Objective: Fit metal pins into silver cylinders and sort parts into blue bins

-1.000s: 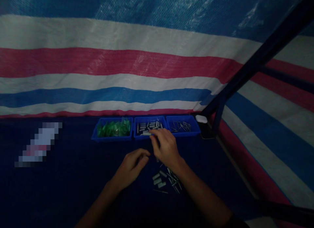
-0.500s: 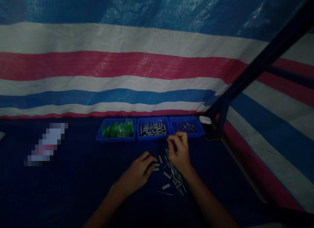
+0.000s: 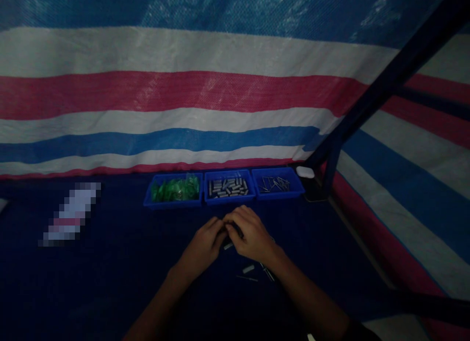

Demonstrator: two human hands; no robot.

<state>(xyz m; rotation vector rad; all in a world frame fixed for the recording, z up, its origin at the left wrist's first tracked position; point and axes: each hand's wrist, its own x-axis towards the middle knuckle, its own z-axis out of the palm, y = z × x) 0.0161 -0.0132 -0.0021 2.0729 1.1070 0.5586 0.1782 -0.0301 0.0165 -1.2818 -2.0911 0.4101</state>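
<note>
My left hand [image 3: 206, 243] and my right hand [image 3: 249, 236] meet fingertip to fingertip over the dark blue table. Both have their fingers pinched together, and whatever sits between them is too small and dim to make out. Just under the right hand lies a short metal cylinder [image 3: 228, 245], partly covered. Closer to me lie another short cylinder [image 3: 248, 269] and a thin metal rod [image 3: 247, 278]. Most of the pile of thin rods [image 3: 268, 272] is hidden behind my right hand and wrist.
Along the table's back edge stand three blue bins: one with green plastic pieces [image 3: 175, 190], one with short metal cylinders [image 3: 228, 186], one with thin metal rods [image 3: 274, 184]. A white object [image 3: 305, 172] lies right of them. Striped sheeting [image 3: 176, 91] and a dark frame bar [image 3: 374, 103] enclose the table.
My right hand has moved left from above the rod pile to meet my left hand, now covering most of the rods and several loose cylinders. The view has shifted slightly.
</note>
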